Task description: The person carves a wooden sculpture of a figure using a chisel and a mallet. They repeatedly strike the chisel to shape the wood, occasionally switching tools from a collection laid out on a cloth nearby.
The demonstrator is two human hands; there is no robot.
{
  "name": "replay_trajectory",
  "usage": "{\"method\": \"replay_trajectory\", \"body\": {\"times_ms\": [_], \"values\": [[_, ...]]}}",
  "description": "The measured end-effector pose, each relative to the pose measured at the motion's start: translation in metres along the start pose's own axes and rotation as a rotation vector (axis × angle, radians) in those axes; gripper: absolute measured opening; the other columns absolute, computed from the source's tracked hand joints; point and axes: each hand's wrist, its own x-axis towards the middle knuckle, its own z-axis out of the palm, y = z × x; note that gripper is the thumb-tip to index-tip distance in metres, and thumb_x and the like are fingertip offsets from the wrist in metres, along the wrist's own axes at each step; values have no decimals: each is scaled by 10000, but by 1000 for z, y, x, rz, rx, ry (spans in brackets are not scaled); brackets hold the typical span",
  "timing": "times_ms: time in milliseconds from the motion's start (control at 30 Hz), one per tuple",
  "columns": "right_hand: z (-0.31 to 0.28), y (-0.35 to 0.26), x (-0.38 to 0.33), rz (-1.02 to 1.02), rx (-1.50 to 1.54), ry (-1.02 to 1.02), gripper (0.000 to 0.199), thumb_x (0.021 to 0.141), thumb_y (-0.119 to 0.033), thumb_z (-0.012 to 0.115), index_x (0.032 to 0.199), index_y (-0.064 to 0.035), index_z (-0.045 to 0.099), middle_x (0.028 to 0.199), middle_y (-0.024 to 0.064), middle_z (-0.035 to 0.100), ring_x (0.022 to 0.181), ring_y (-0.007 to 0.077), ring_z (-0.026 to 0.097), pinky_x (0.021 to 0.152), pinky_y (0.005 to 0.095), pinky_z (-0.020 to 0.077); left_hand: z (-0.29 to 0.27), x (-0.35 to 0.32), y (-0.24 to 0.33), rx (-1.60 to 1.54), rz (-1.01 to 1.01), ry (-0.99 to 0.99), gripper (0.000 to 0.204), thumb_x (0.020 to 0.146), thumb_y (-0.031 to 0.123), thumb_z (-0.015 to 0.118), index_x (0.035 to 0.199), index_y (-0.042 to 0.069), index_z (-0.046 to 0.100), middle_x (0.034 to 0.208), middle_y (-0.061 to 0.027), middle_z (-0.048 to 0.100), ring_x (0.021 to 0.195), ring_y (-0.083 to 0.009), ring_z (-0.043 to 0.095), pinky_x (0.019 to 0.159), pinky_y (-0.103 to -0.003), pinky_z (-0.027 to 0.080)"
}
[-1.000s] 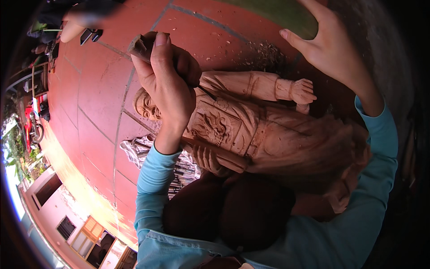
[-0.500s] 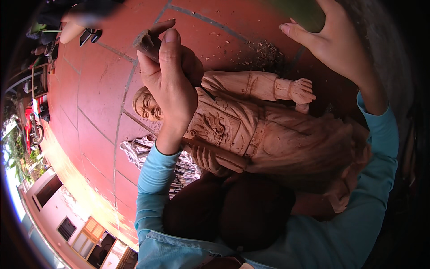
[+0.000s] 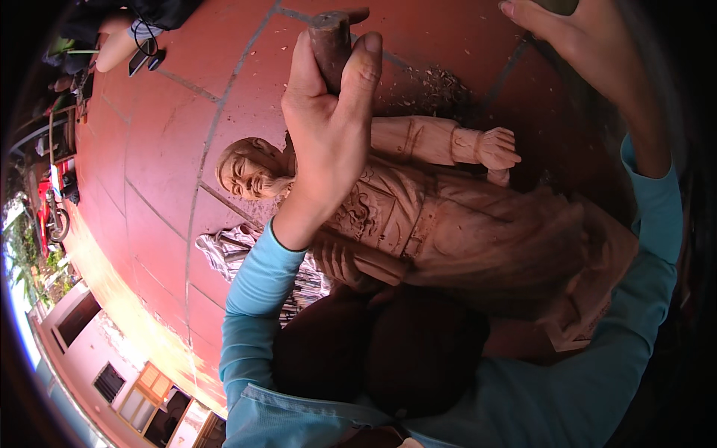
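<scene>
A carved wooden statue [image 3: 478, 224] of a bearded robed figure lies on its back across the floor in front of me, its head to the left. My left hand [image 3: 328, 142] is closed around the brown round handle of a carving chisel [image 3: 329, 48], held above the figure's chest. The chisel's blade is hidden behind the hand. At the upper right, my right hand [image 3: 575, 33] grips a green rounded object [image 3: 559, 4], mostly cut off by the top edge, so its kind cannot be made out.
Several chisels lie on a striped cloth [image 3: 224, 246] left of my knees. Wood shavings [image 3: 444, 88] are heaped on the red tiled floor [image 3: 157, 172] beyond the statue. At the upper left are another person's leg [image 3: 113, 51] and a phone [image 3: 140, 58]. A red motorbike [image 3: 51, 205] stands farther off.
My left hand has moved right with the chisel, whose handle now stands more upright, uncovering the statue's face. The right hand has gone up and right, taking the green object mostly out of view.
</scene>
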Motion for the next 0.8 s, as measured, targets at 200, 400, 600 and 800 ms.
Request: {"method": "replay_trajectory", "body": {"times_ms": [200,400,600,800], "values": [[9,-8,-5,-129,1,-110,467,797,9,603,1253,-28,505,987,172,649,799,291,660,673,337,498,-6,-8,5,17,-39,19,170,919,111,607,1070,36,582,763,54,500,669,-12,411,602,-162,339],[16,0,-10,160,455,-179,516,802,28,602,1296,-6,455,1031,189,646,869,248,666,727,336,516,-12,-13,6,-110,3,45,165,923,137,606,1040,36,551,694,50,497,573,-5,416,499,-161,322],[24,14,-10,-30,89,40,618,770,-28,659,1331,35,406,1180,218,577,1053,240,594,889,343,473,-6,-1,4,-130,-46,144,117,935,161,565,959,60,513,565,31,387,415,-40,298,362,-214,223],[30,26,-6,-164,116,172,678,748,-39,677,1350,61,381,1246,218,539,1132,253,547,971,346,424,-9,18,-1,-129,-193,158,143,932,189,584,960,94,481,567,54,347,420,-28,263,372,-213,202]]}}
